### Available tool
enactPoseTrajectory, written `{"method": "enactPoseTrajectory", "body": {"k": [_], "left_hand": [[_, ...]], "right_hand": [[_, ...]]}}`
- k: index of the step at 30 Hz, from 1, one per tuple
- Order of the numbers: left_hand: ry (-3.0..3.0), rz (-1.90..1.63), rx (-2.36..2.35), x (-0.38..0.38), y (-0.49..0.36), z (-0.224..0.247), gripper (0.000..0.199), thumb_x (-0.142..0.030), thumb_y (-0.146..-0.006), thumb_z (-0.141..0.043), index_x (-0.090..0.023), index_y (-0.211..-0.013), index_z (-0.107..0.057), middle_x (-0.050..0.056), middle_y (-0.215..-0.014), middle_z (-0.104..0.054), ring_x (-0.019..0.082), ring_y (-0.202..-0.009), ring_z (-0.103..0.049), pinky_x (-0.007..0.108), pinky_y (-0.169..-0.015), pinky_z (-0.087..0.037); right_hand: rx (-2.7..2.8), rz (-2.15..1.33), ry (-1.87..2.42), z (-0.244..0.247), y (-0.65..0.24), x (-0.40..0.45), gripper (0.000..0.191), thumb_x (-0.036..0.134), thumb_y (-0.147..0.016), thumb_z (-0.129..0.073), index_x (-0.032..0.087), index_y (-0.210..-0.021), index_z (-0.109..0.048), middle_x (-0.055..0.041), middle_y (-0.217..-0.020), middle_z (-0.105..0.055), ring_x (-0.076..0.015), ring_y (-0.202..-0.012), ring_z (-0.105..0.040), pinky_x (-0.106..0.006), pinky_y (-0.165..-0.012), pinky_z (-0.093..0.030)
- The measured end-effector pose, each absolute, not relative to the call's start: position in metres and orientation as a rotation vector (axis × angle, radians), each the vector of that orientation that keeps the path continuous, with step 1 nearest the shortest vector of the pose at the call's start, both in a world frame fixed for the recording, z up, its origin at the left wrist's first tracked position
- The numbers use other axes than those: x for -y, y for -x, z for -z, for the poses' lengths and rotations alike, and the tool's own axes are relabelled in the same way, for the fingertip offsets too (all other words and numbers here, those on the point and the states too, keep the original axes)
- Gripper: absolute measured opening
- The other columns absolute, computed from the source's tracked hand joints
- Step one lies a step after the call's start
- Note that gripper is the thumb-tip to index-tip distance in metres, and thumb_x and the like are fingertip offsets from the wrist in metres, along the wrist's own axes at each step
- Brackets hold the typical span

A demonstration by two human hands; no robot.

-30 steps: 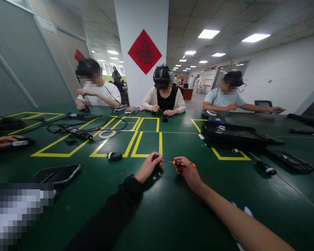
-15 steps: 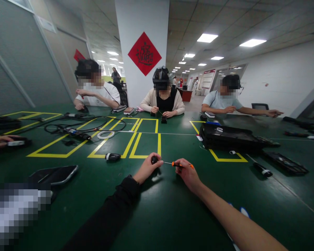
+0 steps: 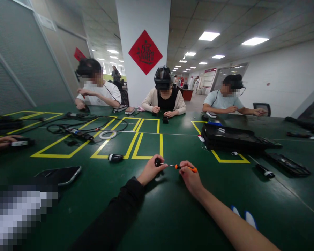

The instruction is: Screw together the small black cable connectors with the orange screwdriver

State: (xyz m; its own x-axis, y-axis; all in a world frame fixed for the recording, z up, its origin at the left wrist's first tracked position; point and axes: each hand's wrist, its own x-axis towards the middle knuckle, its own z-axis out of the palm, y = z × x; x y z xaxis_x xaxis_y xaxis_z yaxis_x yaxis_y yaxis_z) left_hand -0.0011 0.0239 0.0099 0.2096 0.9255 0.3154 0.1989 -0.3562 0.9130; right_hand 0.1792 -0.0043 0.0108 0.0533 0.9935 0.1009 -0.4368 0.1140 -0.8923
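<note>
- Two hands of yours are over the green table (image 3: 159,223), and they are apart from each other, with only the thin metal shaft of the screwdriver between them.
- Your left hand (image 3: 149,170) has its fingers closed on a small black part (image 3: 157,161), which is just above the table, near the middle of your view.
- Your right hand (image 3: 190,176) pinches the orange and black handle of the screwdriver (image 3: 192,169); the shaft points to the left, toward the black part.
- The tip of the shaft is at the fingers of your left hand, but I cannot tell if it sits inside the part.
- Beyond your left hand, the yellow tape (image 3: 146,158) makes rectangles on the table, and a black cylinder with a white band (image 3: 116,158) lies at one of them.
- More far on that side, there are a white ring (image 3: 107,135) and black cables (image 3: 120,122).
- To the right, you have a black case (image 3: 227,136) and, nearer to you, a second black cylinder (image 3: 264,172).
- Near your right forearm lies a blue and white thing (image 3: 250,220), partly hidden.
- Across the table, a person in a beige cardigan (image 3: 149,101) works with a small black object (image 3: 165,120).
</note>
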Motion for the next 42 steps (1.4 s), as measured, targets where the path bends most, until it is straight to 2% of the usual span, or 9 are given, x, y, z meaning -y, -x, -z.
{"method": "enactPoseTrajectory", "body": {"k": [7,11,15,21,26,30,33,39,42], "left_hand": [[-1.669,-1.212,-1.063,-0.027,-0.001,-0.009,0.031,-0.037,-0.064,-0.065,-0.017,-0.083,-0.052,-0.001,-0.075,-0.054,0.011,-0.068,-0.05,0.022,-0.064,-0.039],[-1.565,-1.251,-1.073,-0.028,-0.001,-0.008,0.031,-0.038,-0.065,-0.064,-0.017,-0.084,-0.052,-0.002,-0.074,-0.054,0.01,-0.066,-0.051,0.022,-0.064,-0.04],[-1.358,-1.257,-0.98,-0.03,0.0,-0.006,0.027,-0.041,-0.073,-0.055,-0.018,-0.085,-0.049,-0.002,-0.073,-0.054,0.01,-0.063,-0.054,0.023,-0.062,-0.042],[-1.304,-1.278,-0.922,-0.028,0.0,-0.005,0.027,-0.038,-0.072,-0.057,-0.017,-0.087,-0.05,-0.003,-0.067,-0.054,0.01,-0.061,-0.054,0.022,-0.06,-0.042],[-1.291,-1.279,-0.925,-0.027,0.0,-0.005,0.025,-0.037,-0.072,-0.058,-0.017,-0.086,-0.05,-0.003,-0.066,-0.054,0.01,-0.06,-0.055,0.022,-0.059,-0.042],[-1.268,-1.298,-0.936,-0.029,0.001,-0.002,0.026,-0.036,-0.07,-0.059,-0.017,-0.086,-0.05,-0.003,-0.066,-0.055,0.01,-0.06,-0.056,0.022,-0.059,-0.042],[-1.25,-1.314,-0.979,-0.03,0.001,0.0,0.028,-0.037,-0.07,-0.059,-0.017,-0.088,-0.051,-0.002,-0.065,-0.055,0.011,-0.06,-0.056,0.021,-0.057,-0.042],[-1.365,-1.289,-1.055,-0.026,-0.003,-0.004,0.026,-0.04,-0.072,-0.056,-0.018,-0.086,-0.05,-0.002,-0.065,-0.055,0.01,-0.059,-0.055,0.02,-0.055,-0.04],[-1.437,-1.296,-1.088,-0.024,-0.004,-0.006,0.026,-0.04,-0.07,-0.058,-0.018,-0.081,-0.051,-0.004,-0.062,-0.054,0.01,-0.056,-0.053,0.021,-0.056,-0.04]], "right_hand": [[1.033,-1.274,0.842,-0.007,-0.182,0.007,0.014,0.029,-0.076,-0.054,0.02,-0.086,-0.056,0.0049,-0.055,-0.048,-0.0072,-0.046,-0.039,-0.02,-0.045,-0.03],[1.156,-1.297,0.876,-0.007,-0.184,0.009,0.012,0.028,-0.075,-0.056,0.021,-0.083,-0.053,0.0049,-0.055,-0.05,-0.0079,-0.047,-0.041,-0.02,-0.046,-0.032],[1.288,-1.22,0.889,-0.011,-0.186,0.009,0.012,0.019,-0.066,-0.064,0.019,-0.077,-0.058,0.0027,-0.069,-0.054,-0.0078,-0.057,-0.045,-0.02,-0.053,-0.036],[1.173,-1.379,0.819,-0.013,-0.183,0.008,0.021,0.036,-0.078,-0.049,0.02,-0.089,-0.057,0.0005,-0.066,-0.056,-0.0101,-0.056,-0.048,-0.023,-0.053,-0.038],[1.184,-1.315,0.898,-0.008,-0.187,0.009,0.015,0.03,-0.07,-0.062,0.019,-0.079,-0.055,0.0026,-0.06,-0.055,-0.0091,-0.052,-0.047,-0.023,-0.052,-0.037],[1.277,-1.239,0.95,-0.009,-0.194,0.008,0.024,0.026,-0.061,-0.07,0.018,-0.08,-0.06,0.0015,-0.069,-0.057,-0.009,-0.058,-0.049,-0.023,-0.056,-0.039],[1.276,-1.305,0.935,-0.012,-0.195,0.008,0.027,0.031,-0.063,-0.069,0.018,-0.086,-0.06,0.0003,-0.071,-0.058,-0.0096,-0.059,-0.051,-0.024,-0.057,-0.041],[1.229,-1.308,0.991,-0.012,-0.196,0.008,0.028,0.044,-0.074,-0.055,0.017,-0.082,-0.057,0.0054,-0.049,-0.046,-0.0067,-0.041,-0.039,-0.019,-0.04,-0.03],[1.322,-1.188,1.03,-0.014,-0.201,0.008,0.025,0.039,-0.073,-0.057,0.017,-0.085,-0.058,0.0046,-0.053,-0.048,-0.0075,-0.045,-0.042,-0.02,-0.044,-0.034]]}}
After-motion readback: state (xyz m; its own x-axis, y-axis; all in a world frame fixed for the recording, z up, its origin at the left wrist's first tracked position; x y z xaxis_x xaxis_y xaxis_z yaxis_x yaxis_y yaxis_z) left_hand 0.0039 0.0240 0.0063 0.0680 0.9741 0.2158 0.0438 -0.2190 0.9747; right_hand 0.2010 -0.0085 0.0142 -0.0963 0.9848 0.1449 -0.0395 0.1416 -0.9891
